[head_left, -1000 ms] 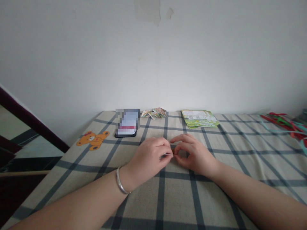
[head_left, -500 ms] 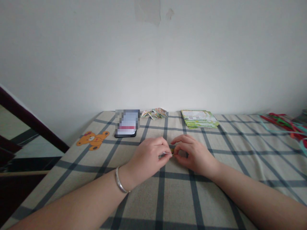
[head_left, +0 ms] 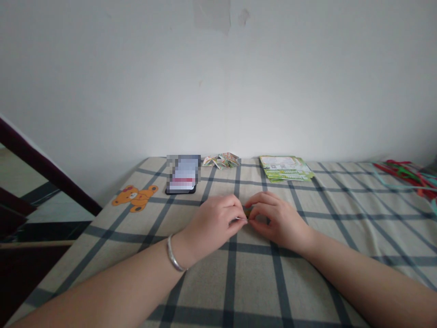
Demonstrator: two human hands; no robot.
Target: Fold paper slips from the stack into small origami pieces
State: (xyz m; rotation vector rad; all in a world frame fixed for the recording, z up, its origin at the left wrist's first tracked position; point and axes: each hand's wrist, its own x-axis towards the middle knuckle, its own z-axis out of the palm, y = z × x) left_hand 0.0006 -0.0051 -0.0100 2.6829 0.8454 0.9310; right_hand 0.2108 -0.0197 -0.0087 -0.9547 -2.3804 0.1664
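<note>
My left hand (head_left: 215,224), with a silver bangle at the wrist, pinches a small piece of paper (head_left: 248,212) between thumb and fingers. From the other side my right hand (head_left: 282,222) pinches the same paper, its fingertips touching or almost touching those of the left. Only a thin pale edge and a yellow-green patch of the paper show; the fingers cover the rest. Both hands are low over the checked tablecloth (head_left: 252,282). Beyond them, by the wall, lie several small folded paper pieces (head_left: 222,160) and a stack of green printed sheets (head_left: 287,168).
A phone (head_left: 184,175) with a blurred-out screen lies at the back left. Nearer the left edge is an orange teddy bear cutout or print (head_left: 135,197). Red and green strips (head_left: 406,175) are heaped at the far right. A pale wall (head_left: 218,100) rises behind the table.
The view has shifted slightly, so things sit a little further right and up. My fingertips have drawn a little closer together on the paper.
</note>
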